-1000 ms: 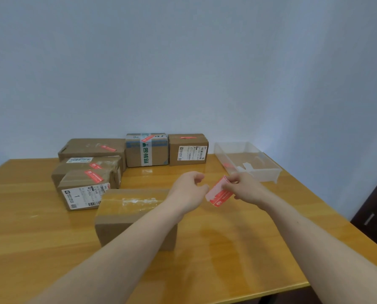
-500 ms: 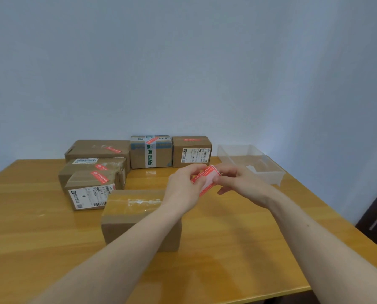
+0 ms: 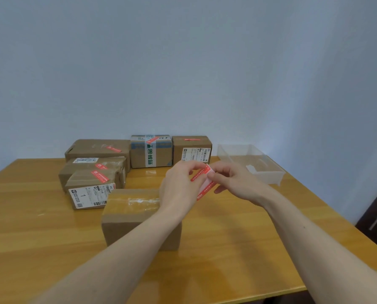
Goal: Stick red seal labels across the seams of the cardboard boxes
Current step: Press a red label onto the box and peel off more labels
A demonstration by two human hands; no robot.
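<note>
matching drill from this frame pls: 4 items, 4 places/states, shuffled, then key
1. red seal label
2. nearest cardboard box
3. clear plastic bin
4. box with green-printed tape

A. far right on the table, holding a white scrap
B. pinched between both hands
C. against the wall, already red-labelled
D. clear-taped seam, no red label showing

Pairs: 1-B, 2-D, 3-A, 4-C

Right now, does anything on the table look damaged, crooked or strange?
Nothing looks damaged or spilled. The nearest box has clear tape on top but no red seal yet, unlike the five boxes behind it. Both hands, left hand and right hand, hold the red label sheet above the table.
</note>
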